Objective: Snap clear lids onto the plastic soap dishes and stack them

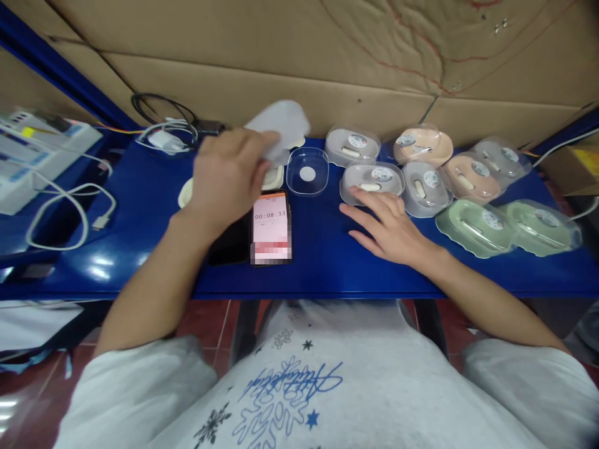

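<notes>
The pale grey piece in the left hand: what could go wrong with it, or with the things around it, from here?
The left hand grips the pale grey piece by one end, so it might slip and drop onto the things below.

The clear cover sits close by, so a careless swing of that hand could knock it.

The right hand's fingers are at the near edge of a grey lidded box; a small push might shift it.
</notes>
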